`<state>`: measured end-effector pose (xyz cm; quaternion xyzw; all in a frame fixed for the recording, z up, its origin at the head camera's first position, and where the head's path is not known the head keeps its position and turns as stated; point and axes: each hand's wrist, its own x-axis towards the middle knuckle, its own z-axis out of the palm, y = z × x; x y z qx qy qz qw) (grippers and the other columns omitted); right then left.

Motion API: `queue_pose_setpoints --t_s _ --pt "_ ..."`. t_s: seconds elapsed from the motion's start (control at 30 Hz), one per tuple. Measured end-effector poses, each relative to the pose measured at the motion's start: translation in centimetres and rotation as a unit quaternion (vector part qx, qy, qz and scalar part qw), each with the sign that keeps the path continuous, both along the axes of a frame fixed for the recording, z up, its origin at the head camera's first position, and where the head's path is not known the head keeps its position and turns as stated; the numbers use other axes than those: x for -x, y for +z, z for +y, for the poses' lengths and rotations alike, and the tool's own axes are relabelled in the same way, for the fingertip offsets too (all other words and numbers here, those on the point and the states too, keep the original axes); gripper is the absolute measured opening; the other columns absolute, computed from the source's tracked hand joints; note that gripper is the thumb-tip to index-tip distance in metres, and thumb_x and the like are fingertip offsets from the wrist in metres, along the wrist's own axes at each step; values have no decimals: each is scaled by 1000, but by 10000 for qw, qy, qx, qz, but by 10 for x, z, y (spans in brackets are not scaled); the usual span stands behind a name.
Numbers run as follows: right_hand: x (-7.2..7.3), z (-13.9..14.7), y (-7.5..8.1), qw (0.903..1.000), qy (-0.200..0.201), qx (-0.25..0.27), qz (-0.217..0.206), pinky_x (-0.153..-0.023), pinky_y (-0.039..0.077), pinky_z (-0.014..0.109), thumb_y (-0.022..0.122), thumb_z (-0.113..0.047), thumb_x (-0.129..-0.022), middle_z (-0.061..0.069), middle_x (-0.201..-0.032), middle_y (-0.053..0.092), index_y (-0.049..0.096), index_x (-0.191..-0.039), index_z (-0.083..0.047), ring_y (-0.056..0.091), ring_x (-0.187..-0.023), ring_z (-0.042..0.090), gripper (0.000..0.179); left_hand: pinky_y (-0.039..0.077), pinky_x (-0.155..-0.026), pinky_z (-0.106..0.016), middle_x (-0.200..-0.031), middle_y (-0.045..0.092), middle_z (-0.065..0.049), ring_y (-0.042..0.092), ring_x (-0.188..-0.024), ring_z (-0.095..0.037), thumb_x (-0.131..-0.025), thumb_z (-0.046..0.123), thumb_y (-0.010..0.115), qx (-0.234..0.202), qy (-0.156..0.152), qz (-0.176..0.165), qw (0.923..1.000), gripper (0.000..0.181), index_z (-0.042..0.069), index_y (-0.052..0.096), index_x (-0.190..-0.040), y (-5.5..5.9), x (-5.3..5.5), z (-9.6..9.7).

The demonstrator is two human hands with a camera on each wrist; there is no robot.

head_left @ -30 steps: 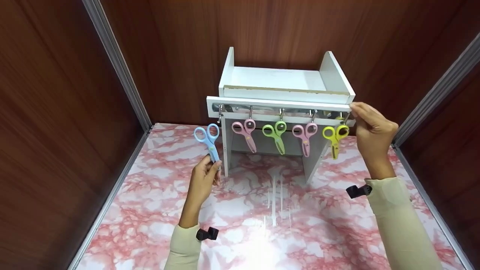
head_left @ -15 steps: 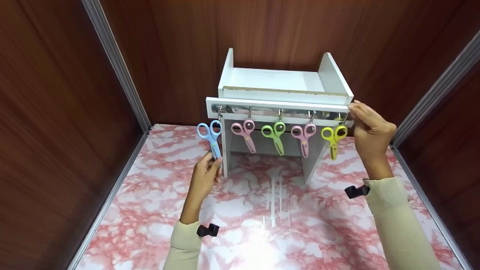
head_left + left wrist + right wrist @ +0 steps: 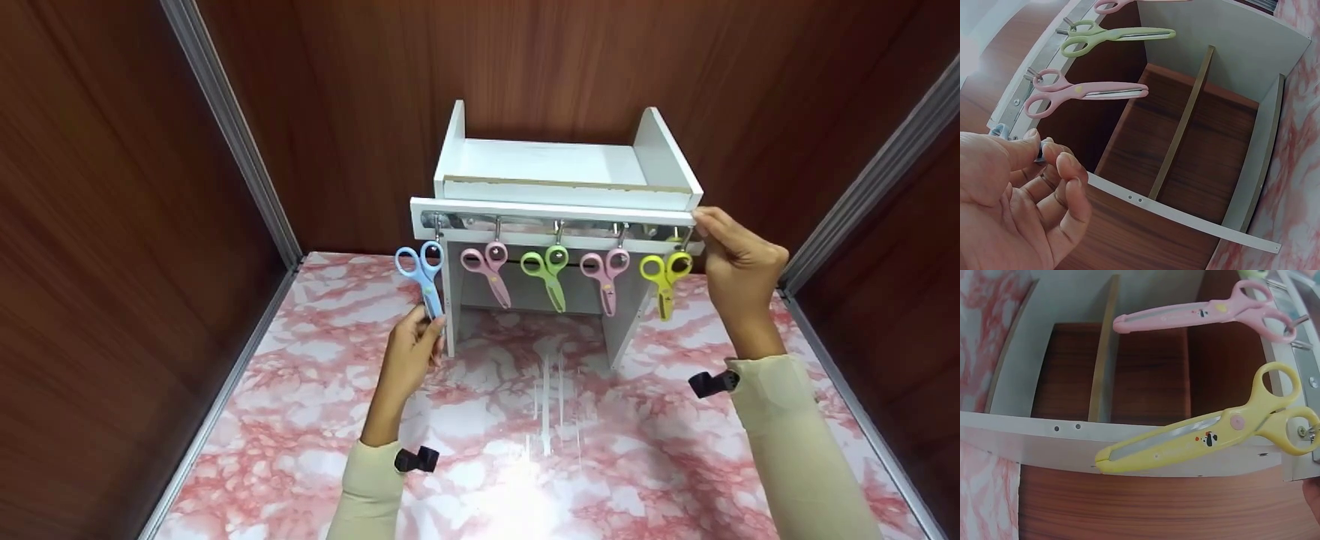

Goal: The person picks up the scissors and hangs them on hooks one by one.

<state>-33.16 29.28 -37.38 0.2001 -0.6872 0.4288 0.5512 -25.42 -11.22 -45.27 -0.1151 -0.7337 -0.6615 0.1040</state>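
My left hand [image 3: 411,349] pinches the blade end of a pair of light blue scissors [image 3: 426,289], handles up. The right handle loop is at the leftmost hook [image 3: 438,223]; whether it is over the hook I cannot tell. In the left wrist view, the fingers mostly hide these scissors. My right hand [image 3: 745,259] grips the right end of the white hook rail [image 3: 525,208]. From that rail hang pink scissors [image 3: 493,279], green scissors [image 3: 553,279], a second pink pair [image 3: 608,285] and yellow scissors [image 3: 1230,424], all by one loop, blades down.
The rail runs across the front of a white shelf unit [image 3: 555,196] with raised sides and an open lower space. A red-and-white marbled table [image 3: 315,420] lies beneath. Brown wood-look panels [image 3: 555,60] with metal edge posts stand behind and on both sides.
My left hand has moved slightly up and right, bringing the blue scissors' loop up to the leftmost hook. My right hand stays on the rail's end.
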Motion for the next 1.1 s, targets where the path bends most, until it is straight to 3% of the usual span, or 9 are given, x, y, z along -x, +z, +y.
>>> queue_pose_setpoints --t_s 0.1,0.23,0.37,0.53,0.77,1.0,1.1 --pt "-1 -1 0 10000 15 -5 -9 -85 58 23 71 17 -85 13 -98 77 81 -96 -3 74 -90 24 25 40 -41 -17 -67 54 -31 47 -45 -14 -105 6 54 -43 -1 -58 10000 19 -10 55 -95 -3 2 1" --pt "-3 -3 0 10000 63 -13 -10 -85 57 23 70 17 -86 15 -98 77 81 -96 -1 74 -91 24 24 40 -40 -18 -68 53 -32 48 -45 -14 -106 5 52 -156 -54 -184 9997 20 -14 55 -98 -15 10 1" --pt "-4 -4 1 9999 123 -4 -2 -84 57 21 69 18 -86 16 -98 76 81 -96 -2 74 -91 24 25 41 -40 -20 -65 56 -21 49 -44 -13 -106 8 53 -240 -126 -238 9993 22 -13 56 -99 -28 21 1" --pt "-4 -4 2 10000 75 15 38 -83 57 20 70 18 -85 14 -99 77 81 -96 -2 74 -91 23 25 44 -43 -21 -65 59 -4 51 -45 -12 -105 15 58 -299 -142 -206 9992 24 -8 58 -98 -32 29 4" --pt "-4 -4 3 9999 105 29 46 -77 54 15 68 20 -85 15 -98 77 81 -96 -2 73 -89 18 28 44 -45 -22 -68 62 -6 53 -47 -14 -102 12 64 -564 -155 -336 9977 16 -3 59 -101 -36 38 6" --pt "-6 -7 4 9996 232 123 92 -82 57 19 68 21 -84 20 -96 76 81 -93 1 73 -89 22 25 45 -44 -23 -68 61 -4 54 -46 -14 -101 11 64 -766 -209 -540 9954 15 -3 59 -103 -42 49 7" --pt "-8 -9 6 9996 236 120 90 -81 57 20 68 22 -84 20 -96 76 80 -93 2 73 -89 23 25 45 -42 -23 -69 62 -9 53 -45 -14 -101 10 64 -873 -200 -591 9942 13 -3 59 -102 -44 52 8"
